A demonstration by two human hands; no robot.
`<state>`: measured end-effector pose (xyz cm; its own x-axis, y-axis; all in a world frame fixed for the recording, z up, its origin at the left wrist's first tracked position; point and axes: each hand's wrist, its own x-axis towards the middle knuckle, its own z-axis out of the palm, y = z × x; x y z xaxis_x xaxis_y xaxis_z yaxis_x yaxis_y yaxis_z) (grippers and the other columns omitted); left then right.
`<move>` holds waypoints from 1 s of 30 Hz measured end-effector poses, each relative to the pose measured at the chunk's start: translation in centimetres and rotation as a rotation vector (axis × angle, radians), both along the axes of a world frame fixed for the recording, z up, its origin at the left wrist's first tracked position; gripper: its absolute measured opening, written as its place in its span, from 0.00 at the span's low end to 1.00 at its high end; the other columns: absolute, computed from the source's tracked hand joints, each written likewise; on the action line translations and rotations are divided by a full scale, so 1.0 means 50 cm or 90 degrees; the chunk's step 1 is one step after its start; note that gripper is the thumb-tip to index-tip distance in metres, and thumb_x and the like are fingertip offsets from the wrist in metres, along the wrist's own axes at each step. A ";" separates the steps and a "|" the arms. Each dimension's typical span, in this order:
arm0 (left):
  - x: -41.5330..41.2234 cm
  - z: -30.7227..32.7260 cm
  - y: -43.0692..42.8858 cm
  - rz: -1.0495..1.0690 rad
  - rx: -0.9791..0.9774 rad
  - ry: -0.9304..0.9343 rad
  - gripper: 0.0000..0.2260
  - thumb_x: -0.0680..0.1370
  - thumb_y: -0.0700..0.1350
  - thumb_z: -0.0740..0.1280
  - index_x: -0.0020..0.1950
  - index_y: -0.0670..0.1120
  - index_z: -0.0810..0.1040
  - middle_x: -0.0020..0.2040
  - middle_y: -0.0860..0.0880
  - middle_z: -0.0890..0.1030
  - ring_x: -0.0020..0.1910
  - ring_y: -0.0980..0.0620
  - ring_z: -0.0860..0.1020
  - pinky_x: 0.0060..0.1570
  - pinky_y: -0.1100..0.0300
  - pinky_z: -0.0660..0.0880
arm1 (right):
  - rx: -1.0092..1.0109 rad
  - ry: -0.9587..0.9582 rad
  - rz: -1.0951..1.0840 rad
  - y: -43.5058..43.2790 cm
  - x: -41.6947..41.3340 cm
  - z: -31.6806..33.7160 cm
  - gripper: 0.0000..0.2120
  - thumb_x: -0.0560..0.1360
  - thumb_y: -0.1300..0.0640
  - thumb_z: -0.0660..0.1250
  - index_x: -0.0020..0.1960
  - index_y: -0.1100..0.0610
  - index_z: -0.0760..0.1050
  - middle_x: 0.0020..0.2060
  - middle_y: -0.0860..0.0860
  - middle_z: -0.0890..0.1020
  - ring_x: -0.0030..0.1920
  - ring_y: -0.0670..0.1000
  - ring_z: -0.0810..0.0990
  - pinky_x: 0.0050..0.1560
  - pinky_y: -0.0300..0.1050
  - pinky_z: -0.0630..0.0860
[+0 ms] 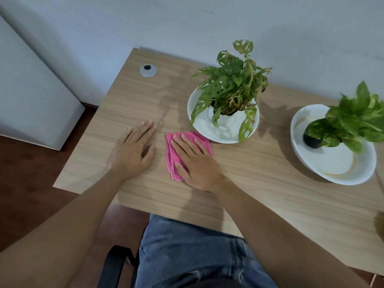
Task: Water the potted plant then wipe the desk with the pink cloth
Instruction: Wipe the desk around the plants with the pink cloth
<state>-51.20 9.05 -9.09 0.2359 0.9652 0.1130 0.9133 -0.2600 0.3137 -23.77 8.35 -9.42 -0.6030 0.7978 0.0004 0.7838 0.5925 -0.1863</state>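
Note:
A folded pink cloth lies on the wooden desk, just left of a white dish. My right hand presses flat on the cloth with fingers spread, covering most of it. My left hand rests flat and empty on the bare desk to the cloth's left. The potted plant with holed green leaves stands in its white dish behind the cloth. A faint damp streak shows on the desk surface beyond my left hand.
A second leafy plant sits in another white dish at the right. A round silver cable grommet is set in the desk's far left corner. A white wall runs behind. My jeans and a black chair arm are below the front edge.

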 end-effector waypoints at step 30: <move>-0.226 0.007 -0.021 -0.018 -0.029 0.020 0.29 0.90 0.53 0.54 0.92 0.54 0.54 0.92 0.56 0.53 0.91 0.52 0.52 0.87 0.38 0.57 | 0.000 -0.011 -0.090 0.054 -0.201 -0.012 0.33 0.88 0.44 0.48 0.90 0.56 0.53 0.89 0.51 0.55 0.89 0.54 0.51 0.86 0.61 0.50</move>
<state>-62.52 8.02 -8.75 0.2664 0.9619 0.0616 0.9152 -0.2725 0.2970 -33.81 11.05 -10.03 -0.4845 0.8747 -0.0095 0.8625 0.4759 -0.1719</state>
